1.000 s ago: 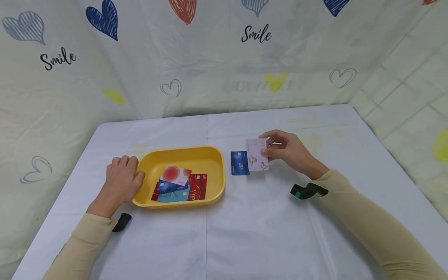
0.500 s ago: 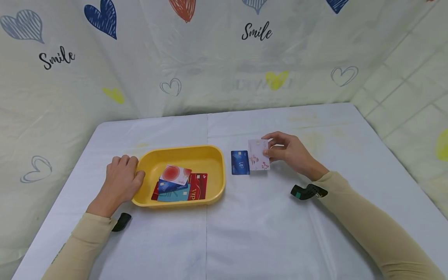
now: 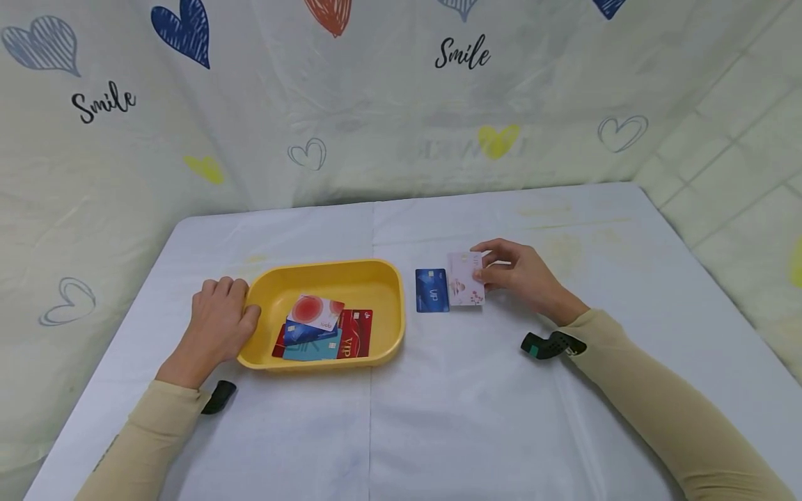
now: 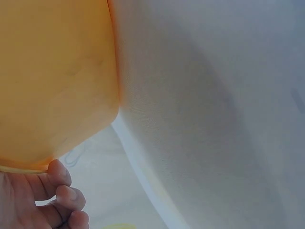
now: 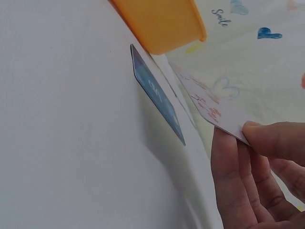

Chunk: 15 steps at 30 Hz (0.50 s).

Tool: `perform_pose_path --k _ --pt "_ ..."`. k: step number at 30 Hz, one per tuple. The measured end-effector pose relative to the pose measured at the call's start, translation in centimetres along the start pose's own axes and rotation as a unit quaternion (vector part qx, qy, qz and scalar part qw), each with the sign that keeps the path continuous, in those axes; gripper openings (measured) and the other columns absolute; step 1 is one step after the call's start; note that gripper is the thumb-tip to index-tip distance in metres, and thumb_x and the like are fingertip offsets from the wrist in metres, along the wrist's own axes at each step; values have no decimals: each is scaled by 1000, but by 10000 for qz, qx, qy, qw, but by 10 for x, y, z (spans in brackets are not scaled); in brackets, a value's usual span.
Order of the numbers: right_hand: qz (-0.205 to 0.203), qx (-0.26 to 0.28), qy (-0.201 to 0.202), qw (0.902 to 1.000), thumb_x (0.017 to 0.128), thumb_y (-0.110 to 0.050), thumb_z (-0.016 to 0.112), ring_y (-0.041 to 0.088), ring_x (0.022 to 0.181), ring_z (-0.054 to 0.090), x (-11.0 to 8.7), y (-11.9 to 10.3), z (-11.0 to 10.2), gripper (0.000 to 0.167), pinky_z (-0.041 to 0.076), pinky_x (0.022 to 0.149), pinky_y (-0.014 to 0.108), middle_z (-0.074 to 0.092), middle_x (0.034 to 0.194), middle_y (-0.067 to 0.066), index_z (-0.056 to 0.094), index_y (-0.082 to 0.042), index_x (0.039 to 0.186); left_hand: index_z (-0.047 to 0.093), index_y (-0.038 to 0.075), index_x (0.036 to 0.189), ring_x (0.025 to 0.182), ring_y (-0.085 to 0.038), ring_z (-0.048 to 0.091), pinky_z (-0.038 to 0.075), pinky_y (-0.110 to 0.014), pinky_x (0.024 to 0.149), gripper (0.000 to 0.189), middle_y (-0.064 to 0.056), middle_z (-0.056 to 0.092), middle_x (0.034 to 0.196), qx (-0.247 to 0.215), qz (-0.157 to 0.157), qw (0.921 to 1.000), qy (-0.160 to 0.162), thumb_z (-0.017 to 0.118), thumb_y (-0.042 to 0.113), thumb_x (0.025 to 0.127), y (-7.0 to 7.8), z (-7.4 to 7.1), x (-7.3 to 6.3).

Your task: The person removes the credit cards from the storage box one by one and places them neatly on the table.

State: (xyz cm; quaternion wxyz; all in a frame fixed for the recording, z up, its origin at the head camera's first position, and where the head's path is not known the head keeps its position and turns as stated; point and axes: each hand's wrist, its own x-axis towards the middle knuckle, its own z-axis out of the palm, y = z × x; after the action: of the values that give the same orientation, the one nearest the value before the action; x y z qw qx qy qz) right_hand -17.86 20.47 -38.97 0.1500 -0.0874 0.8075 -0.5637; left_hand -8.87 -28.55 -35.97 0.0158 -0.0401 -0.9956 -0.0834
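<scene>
My right hand [image 3: 523,277] pinches a pale pink card [image 3: 465,278] with a floral print between thumb and fingers. In the right wrist view that card [image 5: 205,102] is held above the table. Just left of it, a blue VIP card [image 3: 431,290] lies on the table. My left hand [image 3: 216,323] grips the left end of a yellow tray [image 3: 385,278], and its curled fingertips [image 4: 59,171] show at the tray's rim in the left wrist view. Inside the tray are several overlapping cards: a white one with a red circle [image 3: 312,312], blue [image 3: 307,332], teal [image 3: 313,350] and red [image 3: 357,334].
A white cloth covers the table [image 3: 438,417]. Behind it hangs a pale curtain [image 3: 376,90] printed with hearts and the word Smile. Each wrist wears a black band.
The pale pink card has shifted slightly right in my right hand, from overlapping the blue card to just beside it. My left hand and the tray have stayed put.
</scene>
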Motion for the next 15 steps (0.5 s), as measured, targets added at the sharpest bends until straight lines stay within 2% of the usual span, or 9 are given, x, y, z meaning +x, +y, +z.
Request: perform_pose_path --k 7,15 --pt "134 -108 3 9999 93 -20 74 11 90 74 0 1 2 48 62 80 27 60 110 9 59 -12 138 53 -6 107 101 -41 39 34 -53 85 27 -20 49 95 10 -24 10000 -13 48 17 94 0 0 0" --pt "268 -129 -74 9995 93 -20 74 12 89 74 1 2 1 48 61 80 26 58 114 14 59 -14 138 54 -6 107 100 -41 38 33 -53 84 27 -19 49 94 0 -30 10000 -10 49 17 94 0 0 0"
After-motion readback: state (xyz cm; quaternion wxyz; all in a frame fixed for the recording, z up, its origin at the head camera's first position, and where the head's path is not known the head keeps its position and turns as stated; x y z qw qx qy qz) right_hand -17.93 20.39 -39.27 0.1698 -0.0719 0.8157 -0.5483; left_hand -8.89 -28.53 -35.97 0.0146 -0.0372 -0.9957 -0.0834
